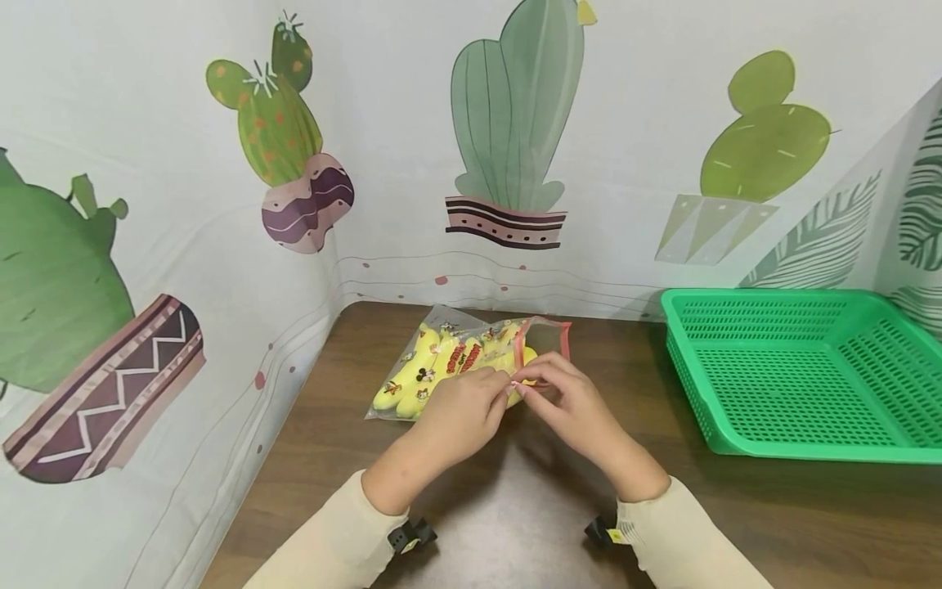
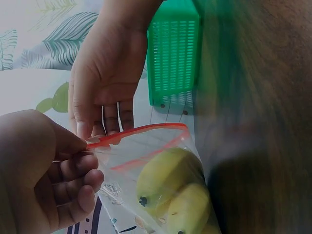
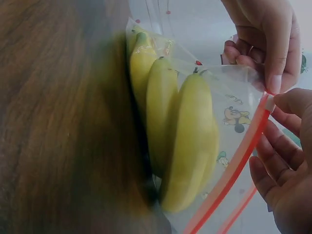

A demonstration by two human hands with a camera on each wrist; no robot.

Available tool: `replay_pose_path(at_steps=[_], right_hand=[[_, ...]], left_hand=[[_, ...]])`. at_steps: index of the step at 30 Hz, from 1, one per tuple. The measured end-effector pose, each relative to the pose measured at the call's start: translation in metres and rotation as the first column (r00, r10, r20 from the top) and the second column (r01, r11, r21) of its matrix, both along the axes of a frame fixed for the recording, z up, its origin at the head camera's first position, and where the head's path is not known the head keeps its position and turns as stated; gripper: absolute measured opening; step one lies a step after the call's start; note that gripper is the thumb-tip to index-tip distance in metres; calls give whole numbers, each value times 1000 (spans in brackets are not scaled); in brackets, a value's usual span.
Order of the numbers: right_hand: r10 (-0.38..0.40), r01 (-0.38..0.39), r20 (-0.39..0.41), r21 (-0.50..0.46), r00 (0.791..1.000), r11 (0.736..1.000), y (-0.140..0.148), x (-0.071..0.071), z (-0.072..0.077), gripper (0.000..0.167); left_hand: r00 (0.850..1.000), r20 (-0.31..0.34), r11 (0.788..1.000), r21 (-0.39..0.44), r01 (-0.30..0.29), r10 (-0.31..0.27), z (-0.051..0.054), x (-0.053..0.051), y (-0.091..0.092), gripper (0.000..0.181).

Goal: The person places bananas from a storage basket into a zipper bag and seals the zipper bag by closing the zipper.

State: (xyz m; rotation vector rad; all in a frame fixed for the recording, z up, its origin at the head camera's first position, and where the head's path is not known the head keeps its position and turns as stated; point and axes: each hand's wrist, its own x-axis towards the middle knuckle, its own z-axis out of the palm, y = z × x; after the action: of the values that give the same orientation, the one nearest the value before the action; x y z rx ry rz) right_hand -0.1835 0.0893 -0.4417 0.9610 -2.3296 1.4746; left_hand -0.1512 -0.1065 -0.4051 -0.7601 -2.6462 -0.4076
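A clear zip bag point(image 1: 482, 348) with cartoon prints and a red zip strip point(image 3: 229, 180) lies on the table, holding several yellow bananas point(image 3: 190, 131). At the near end of the strip, my left hand point(image 1: 462, 413) pinches the bag's corner between thumb and forefinger. My right hand point(image 1: 577, 413) meets it there, thumb and fingers pinching the small pale slider point(image 3: 269, 103) on the strip. In the right wrist view the two red edges stand apart beyond the slider. The bag's printed front faces up, and my left hand covers part of its near side.
To the right on the brown wooden table point(image 1: 309, 458) stands a green perforated plastic basket point(image 1: 724, 446). A white cloth with cactus prints point(image 1: 397, 164) hangs behind and along the left side.
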Motion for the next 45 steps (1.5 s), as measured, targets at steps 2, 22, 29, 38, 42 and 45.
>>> replay_pose_path(at_steps=[2,22,29,38,42,45], right_hand=[[0,0,1,-7,1000,1000,-1,0,-1,19],[-33,29,-92,-34,995,999,-13,6,-6,20],[-43,41,-66,-28,997,999,-14,8,-6,18],[-40,38,-58,-25,998,999,-14,8,-7,19],[-37,35,-59,-23,998,999,-14,8,-7,19],[-39,38,-59,-20,998,999,-13,7,-8,19]], left_hand=[[1000,-4,1000,1,0,0,-1,0,0,17],[999,25,994,104,17,-19,-4,3,-4,18],[1000,24,993,117,16,-19,-6,3,-3,18],[999,34,991,129,18,-22,-8,2,-3,18],[999,39,992,129,17,-23,-8,3,-3,18],[999,32,992,127,18,-23,-8,3,-3,18]])
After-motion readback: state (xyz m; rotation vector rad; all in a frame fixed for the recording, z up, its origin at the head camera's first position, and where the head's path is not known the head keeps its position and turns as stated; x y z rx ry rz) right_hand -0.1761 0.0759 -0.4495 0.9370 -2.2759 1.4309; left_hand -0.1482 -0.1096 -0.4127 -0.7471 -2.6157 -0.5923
